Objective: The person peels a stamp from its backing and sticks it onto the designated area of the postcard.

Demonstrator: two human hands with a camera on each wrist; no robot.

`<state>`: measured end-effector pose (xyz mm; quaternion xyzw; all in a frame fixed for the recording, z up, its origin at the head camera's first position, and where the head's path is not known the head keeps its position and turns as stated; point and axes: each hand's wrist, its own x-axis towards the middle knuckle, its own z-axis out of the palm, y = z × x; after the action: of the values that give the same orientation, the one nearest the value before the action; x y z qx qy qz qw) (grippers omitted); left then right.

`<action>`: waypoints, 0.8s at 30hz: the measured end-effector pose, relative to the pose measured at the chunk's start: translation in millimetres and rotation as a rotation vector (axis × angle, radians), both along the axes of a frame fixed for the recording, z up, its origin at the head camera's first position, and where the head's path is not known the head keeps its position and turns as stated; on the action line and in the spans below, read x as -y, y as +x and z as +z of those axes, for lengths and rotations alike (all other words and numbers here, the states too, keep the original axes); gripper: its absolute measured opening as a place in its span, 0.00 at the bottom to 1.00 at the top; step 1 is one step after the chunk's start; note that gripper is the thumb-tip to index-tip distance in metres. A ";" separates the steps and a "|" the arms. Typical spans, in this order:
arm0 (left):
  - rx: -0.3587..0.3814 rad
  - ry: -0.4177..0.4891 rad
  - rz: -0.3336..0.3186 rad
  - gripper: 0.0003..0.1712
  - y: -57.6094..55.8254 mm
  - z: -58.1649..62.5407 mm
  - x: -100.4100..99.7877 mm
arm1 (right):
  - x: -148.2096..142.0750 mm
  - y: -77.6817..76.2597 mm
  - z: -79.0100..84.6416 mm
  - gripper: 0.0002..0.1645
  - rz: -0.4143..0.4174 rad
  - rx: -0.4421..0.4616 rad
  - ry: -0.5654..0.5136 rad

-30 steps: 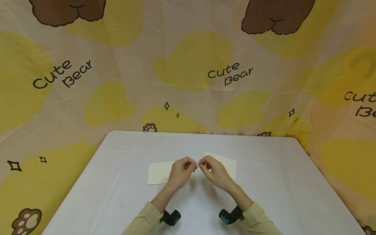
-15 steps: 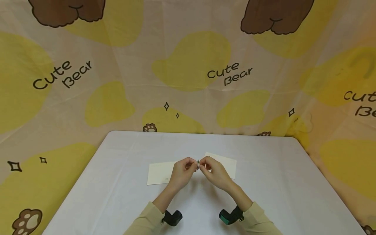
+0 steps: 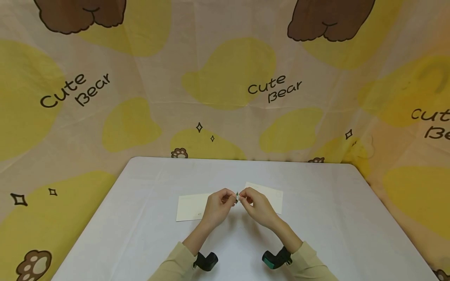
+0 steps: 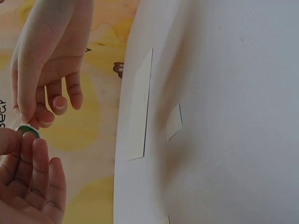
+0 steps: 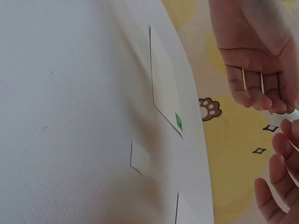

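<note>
When clock positions are read from the bit (image 4: 30, 129) as the head view shows it, the left sleeve (image 3: 174, 263) comes in between seven and eight o'clock and the right sleeve (image 3: 313, 261) just past four. Just inside them, a black left camera (image 3: 207, 260) sits at seven o'clock and a black right camera (image 3: 275, 257), with a green patch, at five. Farther on, the left hand (image 3: 218, 207) is at eight o'clock and the right hand (image 3: 259, 206) at four, both above the white surface (image 3: 316, 195). The left hand grasps the bit between thumb and fingertips; the right hand pinches its opposite edge. The bit is thus in the air between the two, showing green in the left-wrist view and white in the right-wrist view. On the surface lies a small card (image 4: 175, 122), at three o'clock from the bit in the left-wrist view. Beyond it, back in the head view, the left card (image 3: 191, 207) lies at nine o'clock, partly hidden by the left hand, with a green mark (image 5: 179, 122) near one corner; the right card (image 3: 274, 197) lies at three, partly hidden by the right hand. Farthest off hangs a yellow-patched cloth (image 3: 225, 23), with brown shapes (image 3: 82, 15) at half past ten and one o'clock.
</note>
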<state>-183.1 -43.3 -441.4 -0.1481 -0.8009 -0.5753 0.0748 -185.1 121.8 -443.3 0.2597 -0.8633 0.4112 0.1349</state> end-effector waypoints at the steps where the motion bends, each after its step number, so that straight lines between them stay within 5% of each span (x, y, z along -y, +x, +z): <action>1: 0.000 0.000 0.005 0.05 0.2 0.0 0.2 | 0.1 0.0 0.0 0.02 -0.003 -0.002 0.000; 24: 0.001 -0.004 0.042 0.05 0.2 -3.1 10.4 | -6.2 -4.0 -6.6 0.02 -0.063 0.005 0.004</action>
<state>-182.8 -53.7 -444.5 -0.1313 -0.8052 -0.5719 0.0861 -189.0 128.0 -449.9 0.2314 -0.8722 0.4058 0.1451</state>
